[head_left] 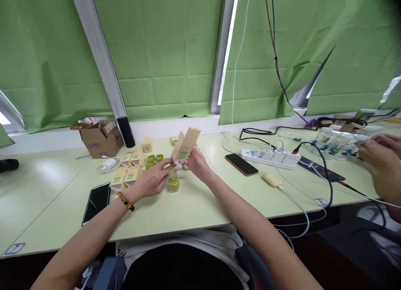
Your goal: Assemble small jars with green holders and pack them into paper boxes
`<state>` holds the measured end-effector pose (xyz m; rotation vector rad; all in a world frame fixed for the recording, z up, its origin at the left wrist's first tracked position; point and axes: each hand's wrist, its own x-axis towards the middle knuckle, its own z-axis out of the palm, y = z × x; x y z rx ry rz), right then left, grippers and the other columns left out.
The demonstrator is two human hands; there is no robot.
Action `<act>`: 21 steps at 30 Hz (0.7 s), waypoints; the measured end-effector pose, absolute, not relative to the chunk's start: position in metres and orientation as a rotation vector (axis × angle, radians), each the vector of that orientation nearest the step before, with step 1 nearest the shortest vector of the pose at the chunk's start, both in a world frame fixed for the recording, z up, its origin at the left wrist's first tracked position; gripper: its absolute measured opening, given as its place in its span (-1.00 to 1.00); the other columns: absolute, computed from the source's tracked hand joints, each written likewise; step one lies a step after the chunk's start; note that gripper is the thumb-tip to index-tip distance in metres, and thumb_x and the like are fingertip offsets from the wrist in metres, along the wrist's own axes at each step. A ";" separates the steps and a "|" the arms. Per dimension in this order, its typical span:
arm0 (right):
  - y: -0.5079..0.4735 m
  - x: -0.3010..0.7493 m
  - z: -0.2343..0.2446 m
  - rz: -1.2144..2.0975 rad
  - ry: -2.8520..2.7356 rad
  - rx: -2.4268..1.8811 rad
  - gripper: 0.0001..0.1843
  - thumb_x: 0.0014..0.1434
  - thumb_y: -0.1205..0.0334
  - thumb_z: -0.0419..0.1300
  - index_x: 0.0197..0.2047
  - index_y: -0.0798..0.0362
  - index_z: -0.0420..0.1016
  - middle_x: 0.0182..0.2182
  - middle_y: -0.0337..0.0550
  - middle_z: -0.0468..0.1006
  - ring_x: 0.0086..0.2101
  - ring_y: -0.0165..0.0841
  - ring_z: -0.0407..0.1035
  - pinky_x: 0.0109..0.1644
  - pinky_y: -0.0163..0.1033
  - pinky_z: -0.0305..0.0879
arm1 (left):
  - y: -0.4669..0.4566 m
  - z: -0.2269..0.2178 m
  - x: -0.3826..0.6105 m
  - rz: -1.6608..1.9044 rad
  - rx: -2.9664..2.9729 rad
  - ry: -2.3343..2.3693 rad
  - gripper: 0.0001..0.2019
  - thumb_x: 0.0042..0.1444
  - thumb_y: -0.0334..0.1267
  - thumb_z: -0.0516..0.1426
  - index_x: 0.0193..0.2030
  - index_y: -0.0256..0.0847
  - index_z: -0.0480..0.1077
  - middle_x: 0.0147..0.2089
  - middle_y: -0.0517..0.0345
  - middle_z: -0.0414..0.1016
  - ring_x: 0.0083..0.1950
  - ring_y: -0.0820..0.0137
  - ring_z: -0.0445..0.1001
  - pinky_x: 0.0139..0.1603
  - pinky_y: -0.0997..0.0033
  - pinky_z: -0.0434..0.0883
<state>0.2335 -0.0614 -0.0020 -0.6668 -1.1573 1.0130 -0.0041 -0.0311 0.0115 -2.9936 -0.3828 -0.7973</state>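
Observation:
Between my two hands is a small tan cardboard box [182, 155] with its flaps standing up and a green square on its front. My left hand [156, 177] pinches the box's left side, and my right hand [199, 165] grips its right side. Just below it on the table stands a small glass jar with a green lid [173, 184]. Several green lids or jars [153, 160] sit close together behind my left hand. To the left are several closed tan boxes [133, 175] with green squares. Some pale pieces [181, 170] lie under the held box, partly hidden.
A black-screened phone [96, 202] lies at the left, another phone [241, 164] at the right. Beyond are an open cardboard box [102, 142], a black cylinder [125, 132], a white power strip [271, 157] with cables and a cream charging case [272, 180]. Another person's hands [379, 150] hold clear cups.

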 end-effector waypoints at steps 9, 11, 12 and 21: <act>-0.072 0.224 -0.001 0.828 -1.264 -0.654 -0.26 0.10 -0.39 0.44 0.14 -0.09 0.44 0.07 0.00 0.65 0.11 -0.08 0.56 0.18 0.03 0.54 | -0.043 0.014 -0.005 -0.901 -3.163 -0.329 -0.51 0.39 -0.40 0.08 0.40 0.03 0.38 0.41 -0.06 0.35 0.43 0.10 0.41 0.44 -0.06 0.47; -0.070 0.225 -0.001 0.839 -1.238 -0.678 -0.30 0.10 -0.37 0.44 0.11 -0.09 0.46 0.05 -0.02 0.66 0.09 -0.10 0.57 0.18 0.02 0.54 | -0.042 0.015 -0.005 -0.970 -3.132 -0.375 -0.63 0.38 -0.34 0.12 0.27 -0.01 0.46 0.42 -0.10 0.30 0.40 0.07 0.43 0.41 -0.09 0.49; -0.069 0.226 -0.001 0.841 -1.229 -0.685 -0.31 0.10 -0.36 0.45 0.10 -0.09 0.48 0.04 -0.03 0.66 0.07 -0.10 0.58 0.18 0.02 0.54 | -0.041 0.016 -0.005 -1.060 -3.101 -0.418 -0.69 0.38 -0.32 0.13 0.20 -0.03 0.49 0.40 -0.12 0.29 0.38 0.06 0.44 0.40 -0.11 0.50; -0.070 0.215 -0.001 0.787 -1.209 -0.734 -0.34 0.09 -0.14 0.51 0.17 -0.12 0.46 0.05 -0.07 0.68 0.05 -0.11 0.60 0.21 0.06 0.56 | -0.024 0.017 0.021 -1.590 -3.125 -0.965 -0.35 0.32 -0.08 0.27 0.46 -0.03 0.16 0.20 -0.11 0.50 0.11 0.18 0.58 0.09 0.07 0.62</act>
